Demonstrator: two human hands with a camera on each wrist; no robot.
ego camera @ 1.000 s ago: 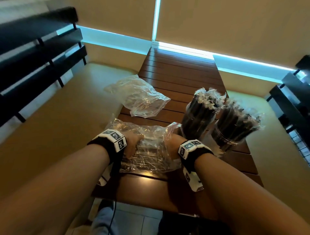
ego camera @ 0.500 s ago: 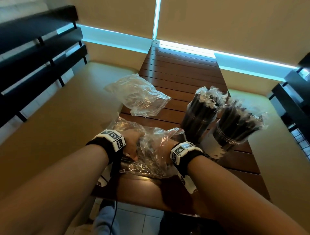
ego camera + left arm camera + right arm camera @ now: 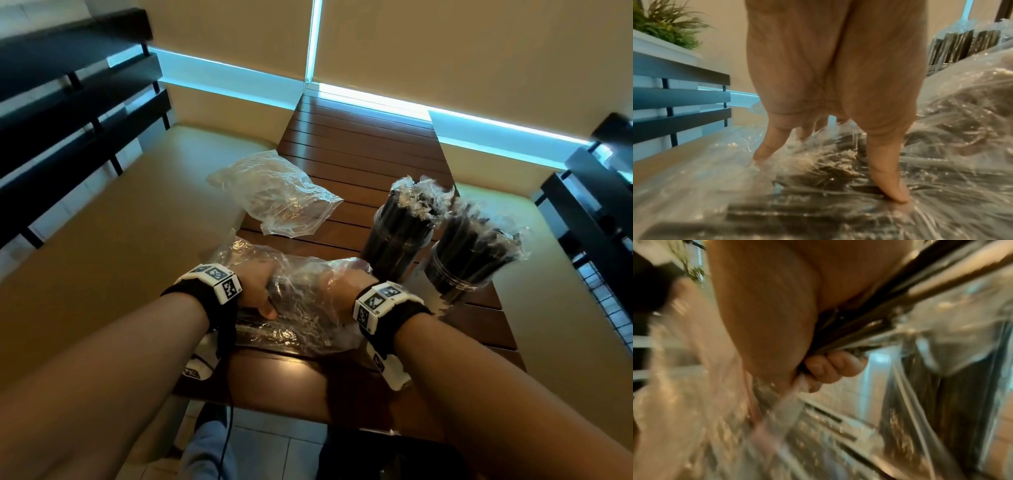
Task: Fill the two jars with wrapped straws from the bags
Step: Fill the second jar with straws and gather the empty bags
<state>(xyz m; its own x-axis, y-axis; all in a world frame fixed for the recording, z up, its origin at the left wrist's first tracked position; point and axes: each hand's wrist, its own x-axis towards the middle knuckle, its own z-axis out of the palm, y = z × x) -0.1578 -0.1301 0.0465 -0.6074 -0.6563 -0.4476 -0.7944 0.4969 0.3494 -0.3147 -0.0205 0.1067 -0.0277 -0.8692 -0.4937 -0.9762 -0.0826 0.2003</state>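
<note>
Head view: two jars [image 3: 397,240], packed with black wrapped straws [image 3: 411,219], stand on the bench [image 3: 359,144] just right of a crumpled clear bag [image 3: 294,308] near its front edge; an empty bag [image 3: 277,195] lies behind. Left wrist view: left hand [image 3: 834,91] presses the bag, fingers straight, grip wide. Right wrist view: right hand [image 3: 777,321], inside the bag, curls its grip round several straws; blurred.

Slatted wooden table [image 3: 359,150], tan benches [image 3: 113,219] either side, beige blinds [image 3: 462,48] with glowing edges.
</note>
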